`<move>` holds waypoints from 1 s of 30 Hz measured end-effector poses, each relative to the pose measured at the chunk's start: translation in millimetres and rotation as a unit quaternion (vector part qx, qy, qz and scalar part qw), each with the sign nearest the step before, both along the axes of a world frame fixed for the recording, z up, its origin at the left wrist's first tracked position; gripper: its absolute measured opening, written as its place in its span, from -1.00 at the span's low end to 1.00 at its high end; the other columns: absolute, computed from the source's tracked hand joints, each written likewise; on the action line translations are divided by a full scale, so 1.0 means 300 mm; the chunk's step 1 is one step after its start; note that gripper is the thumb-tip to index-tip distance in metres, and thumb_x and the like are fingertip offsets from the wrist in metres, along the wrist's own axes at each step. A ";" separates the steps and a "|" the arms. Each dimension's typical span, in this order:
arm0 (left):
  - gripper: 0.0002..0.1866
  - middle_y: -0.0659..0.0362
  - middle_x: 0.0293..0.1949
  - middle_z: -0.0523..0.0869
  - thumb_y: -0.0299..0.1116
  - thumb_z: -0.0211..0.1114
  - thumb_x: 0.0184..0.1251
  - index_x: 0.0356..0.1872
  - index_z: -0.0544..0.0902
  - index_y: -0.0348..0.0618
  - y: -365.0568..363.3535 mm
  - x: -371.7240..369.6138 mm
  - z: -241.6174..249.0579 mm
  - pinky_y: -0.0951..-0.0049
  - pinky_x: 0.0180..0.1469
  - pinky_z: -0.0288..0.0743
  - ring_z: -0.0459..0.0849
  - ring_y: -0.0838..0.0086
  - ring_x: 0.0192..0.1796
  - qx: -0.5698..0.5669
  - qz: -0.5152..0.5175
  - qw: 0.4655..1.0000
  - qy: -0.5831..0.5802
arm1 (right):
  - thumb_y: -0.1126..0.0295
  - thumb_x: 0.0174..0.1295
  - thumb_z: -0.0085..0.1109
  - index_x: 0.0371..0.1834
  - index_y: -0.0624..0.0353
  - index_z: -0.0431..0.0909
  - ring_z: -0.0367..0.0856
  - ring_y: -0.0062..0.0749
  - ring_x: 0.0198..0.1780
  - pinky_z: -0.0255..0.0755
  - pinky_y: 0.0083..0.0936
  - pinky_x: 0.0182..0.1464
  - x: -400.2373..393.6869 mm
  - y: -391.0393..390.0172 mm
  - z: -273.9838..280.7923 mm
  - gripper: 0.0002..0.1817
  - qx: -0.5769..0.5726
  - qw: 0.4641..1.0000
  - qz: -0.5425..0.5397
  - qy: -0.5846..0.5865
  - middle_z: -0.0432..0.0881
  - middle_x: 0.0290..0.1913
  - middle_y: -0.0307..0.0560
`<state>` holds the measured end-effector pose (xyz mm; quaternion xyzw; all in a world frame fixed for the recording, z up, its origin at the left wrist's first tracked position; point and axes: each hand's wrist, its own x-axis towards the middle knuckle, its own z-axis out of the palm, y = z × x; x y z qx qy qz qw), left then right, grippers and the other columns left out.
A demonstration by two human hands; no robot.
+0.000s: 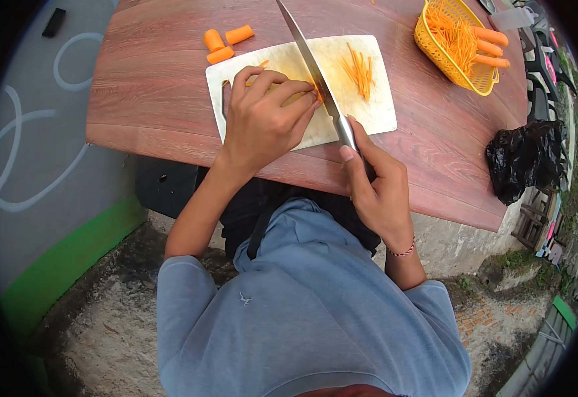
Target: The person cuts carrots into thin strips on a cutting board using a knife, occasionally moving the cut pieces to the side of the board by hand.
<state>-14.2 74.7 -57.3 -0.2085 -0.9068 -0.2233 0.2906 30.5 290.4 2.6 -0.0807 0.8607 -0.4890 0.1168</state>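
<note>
My right hand (379, 182) is wrapped round the handle of a large kitchen knife (312, 63), its blade pointing away from me over the white cutting board (375, 109). With fingers bent, my left hand (267, 116) presses on carrot (318, 94) at the left side of the blade; most of that carrot is hidden under the fingers. To the right of the knife lies a small pile of carrot strips (360, 71) on the board. Several peeled carrot chunks (214, 41) rest on the table just beyond the board's far left corner.
A yellow plastic basket (429, 47) holding shredded carrot and whole carrots stands at the far right of the reddish wooden table (150, 86). A black plastic bag (526, 159) hangs at the right edge. Beside the basket is a translucent bottle (512, 18).
</note>
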 end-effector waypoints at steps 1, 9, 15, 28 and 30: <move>-0.90 0.33 -0.12 0.89 -0.30 0.60 0.27 -0.25 0.90 -0.03 0.002 0.002 0.001 0.06 0.29 0.46 0.76 0.38 -0.04 0.003 0.002 1.000 -0.001 | 0.43 0.57 0.28 0.47 0.37 0.60 0.74 0.08 -0.30 0.60 -0.25 -0.12 0.002 0.002 0.008 -0.54 0.014 1.000 0.006 0.007 0.69 -0.28 0.35; -0.90 0.32 -0.11 0.90 -0.33 0.61 0.26 -0.25 0.92 -0.06 0.007 0.006 0.016 0.09 0.28 0.47 0.78 0.39 -0.02 0.021 0.013 1.000 -0.011 | 0.45 0.58 0.27 0.52 0.28 0.59 0.62 -0.31 -0.36 0.54 -0.42 -0.21 0.007 0.031 0.009 -0.53 0.022 0.999 0.021 0.021 0.66 -0.32 0.03; -0.88 0.33 -0.11 0.91 -0.37 0.62 0.23 -0.23 0.93 -0.07 0.003 0.001 0.011 0.12 0.27 0.47 0.79 0.40 -0.02 0.013 0.010 1.000 -0.016 | 0.47 0.56 0.29 0.50 0.33 0.58 0.79 0.12 -0.26 0.63 -0.19 -0.12 0.004 0.008 0.025 -0.52 0.052 0.997 0.031 0.053 0.74 -0.23 0.30; -0.84 0.34 -0.10 0.88 -0.24 0.56 0.31 -0.24 0.91 -0.08 0.004 0.014 -0.017 -0.03 0.33 0.44 0.75 0.39 -0.02 0.008 0.004 1.000 0.004 | 0.37 0.62 0.22 0.44 0.34 0.62 0.68 -0.19 -0.43 0.56 -0.30 -0.23 -0.132 -0.037 -0.015 -0.57 0.006 1.000 -0.002 -0.020 0.63 -0.40 0.28; -0.84 0.33 -0.10 0.88 -0.24 0.55 0.31 -0.24 0.91 -0.09 0.007 0.013 -0.013 -0.04 0.33 0.44 0.75 0.39 -0.02 0.008 0.006 1.000 0.005 | 0.38 0.62 0.23 0.45 0.33 0.62 0.64 -0.26 -0.43 0.56 -0.33 -0.22 -0.111 -0.020 -0.004 -0.57 0.006 1.000 -0.001 -0.024 0.62 -0.41 0.25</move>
